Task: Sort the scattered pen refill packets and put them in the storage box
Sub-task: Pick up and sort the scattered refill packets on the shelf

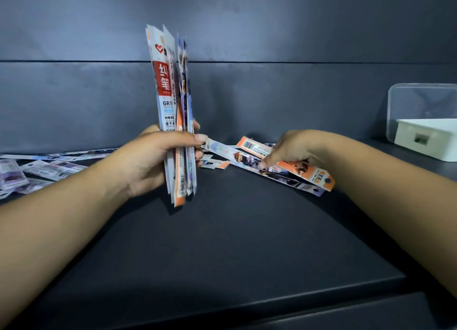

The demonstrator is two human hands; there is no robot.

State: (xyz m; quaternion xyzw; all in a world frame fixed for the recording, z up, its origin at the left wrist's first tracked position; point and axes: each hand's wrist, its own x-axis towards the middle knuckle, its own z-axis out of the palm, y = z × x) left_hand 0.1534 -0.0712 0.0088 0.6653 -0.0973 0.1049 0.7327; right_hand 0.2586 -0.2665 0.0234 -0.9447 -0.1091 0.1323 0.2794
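My left hand [153,156] grips an upright bundle of several pen refill packets [170,87], the front one white with a red panel. My right hand [289,149] is down on the dark table over an orange packet [311,174], its fingers curled round it, with a fingertip touching a long blue-and-purple packet [247,160] beside it. More loose packets [49,169] lie scattered at the far left of the table. The white storage box [425,141] stands at the right edge with its clear lid [420,99] raised behind it.
A dark wall panel [272,94] rises straight behind the table. The table's front edge [247,302] runs across below my forearms.
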